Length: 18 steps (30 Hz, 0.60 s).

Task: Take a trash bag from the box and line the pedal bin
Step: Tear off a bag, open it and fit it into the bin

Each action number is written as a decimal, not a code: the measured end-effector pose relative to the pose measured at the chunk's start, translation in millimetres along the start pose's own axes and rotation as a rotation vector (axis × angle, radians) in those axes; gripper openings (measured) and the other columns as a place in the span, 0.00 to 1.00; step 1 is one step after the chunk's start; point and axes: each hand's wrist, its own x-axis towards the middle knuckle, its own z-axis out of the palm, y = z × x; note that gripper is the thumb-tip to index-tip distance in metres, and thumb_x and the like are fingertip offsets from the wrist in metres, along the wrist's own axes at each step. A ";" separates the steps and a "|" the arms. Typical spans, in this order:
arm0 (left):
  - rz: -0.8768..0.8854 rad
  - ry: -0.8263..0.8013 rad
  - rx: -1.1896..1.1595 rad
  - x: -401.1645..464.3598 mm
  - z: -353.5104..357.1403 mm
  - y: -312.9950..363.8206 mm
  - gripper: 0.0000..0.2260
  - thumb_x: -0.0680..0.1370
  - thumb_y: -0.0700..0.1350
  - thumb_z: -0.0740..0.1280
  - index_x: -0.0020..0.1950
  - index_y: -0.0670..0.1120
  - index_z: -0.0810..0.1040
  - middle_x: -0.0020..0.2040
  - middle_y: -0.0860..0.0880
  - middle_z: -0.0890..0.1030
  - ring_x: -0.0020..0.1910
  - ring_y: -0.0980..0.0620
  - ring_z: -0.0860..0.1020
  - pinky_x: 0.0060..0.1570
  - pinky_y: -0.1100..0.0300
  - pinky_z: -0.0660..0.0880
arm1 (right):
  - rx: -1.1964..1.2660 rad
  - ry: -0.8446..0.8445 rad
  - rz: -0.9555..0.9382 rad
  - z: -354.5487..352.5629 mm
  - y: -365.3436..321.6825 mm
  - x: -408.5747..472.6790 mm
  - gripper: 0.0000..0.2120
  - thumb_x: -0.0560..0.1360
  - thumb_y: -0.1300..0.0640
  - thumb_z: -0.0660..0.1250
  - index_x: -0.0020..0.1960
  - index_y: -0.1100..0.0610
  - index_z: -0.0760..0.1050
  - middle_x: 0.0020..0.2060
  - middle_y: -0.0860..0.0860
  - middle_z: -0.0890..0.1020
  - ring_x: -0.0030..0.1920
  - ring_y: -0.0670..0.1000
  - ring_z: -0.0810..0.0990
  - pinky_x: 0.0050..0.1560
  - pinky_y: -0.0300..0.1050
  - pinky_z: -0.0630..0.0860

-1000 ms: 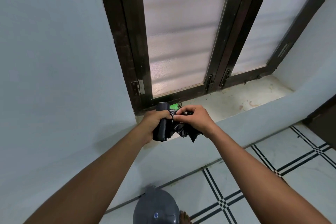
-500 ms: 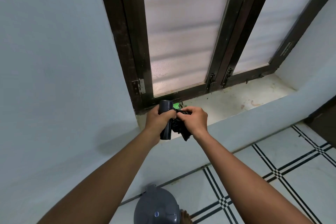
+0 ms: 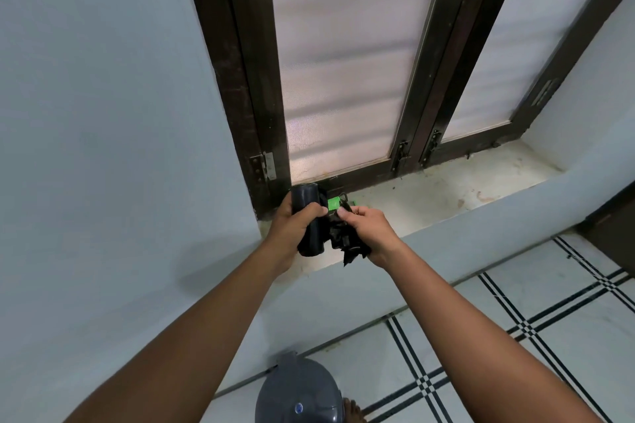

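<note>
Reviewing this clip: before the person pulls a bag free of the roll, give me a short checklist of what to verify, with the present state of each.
1. Left hand has a firm wrap on the roll of bags: ok.
2. Right hand pinches the loose black bag end: ok.
3. Loose end is separated at a perforation: cannot tell, the plastic is crumpled.
4. Pedal bin within view on the floor below: ok.
5. Bin lid open for lining: not ok, the lid is down.
6. Green box sits steady on the window sill: cannot tell, mostly hidden behind the hands.
</note>
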 end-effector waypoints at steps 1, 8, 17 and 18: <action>0.004 0.009 0.051 0.8 -0.5 0.6 0.18 0.74 0.47 0.74 0.61 0.58 0.76 0.58 0.45 0.80 0.56 0.43 0.80 0.55 0.42 0.82 | 0.001 -0.070 -0.016 -4.1 -4.3 -2.4 0.12 0.77 0.54 0.74 0.55 0.62 0.80 0.48 0.61 0.86 0.44 0.58 0.86 0.45 0.51 0.83; 0.078 0.047 0.268 4.1 1.6 -1.2 0.20 0.77 0.50 0.72 0.67 0.56 0.72 0.57 0.49 0.78 0.54 0.47 0.79 0.47 0.50 0.81 | -0.471 -0.154 -0.058 -15.1 -19.8 -5.7 0.08 0.75 0.60 0.75 0.53 0.58 0.85 0.44 0.59 0.87 0.43 0.61 0.88 0.47 0.58 0.86; 0.097 0.318 -0.040 11.0 23.0 -9.6 0.16 0.77 0.45 0.73 0.63 0.52 0.74 0.54 0.48 0.81 0.51 0.50 0.81 0.51 0.51 0.80 | 0.164 0.221 0.089 26.9 8.8 1.1 0.10 0.75 0.65 0.71 0.54 0.55 0.86 0.49 0.58 0.87 0.46 0.60 0.87 0.48 0.55 0.85; 0.073 0.347 -0.081 13.2 23.7 -10.3 0.17 0.77 0.45 0.73 0.63 0.52 0.73 0.55 0.48 0.80 0.51 0.50 0.81 0.54 0.50 0.80 | 0.232 0.256 0.117 29.2 7.9 1.0 0.10 0.75 0.66 0.71 0.53 0.56 0.86 0.49 0.58 0.87 0.45 0.59 0.87 0.45 0.52 0.85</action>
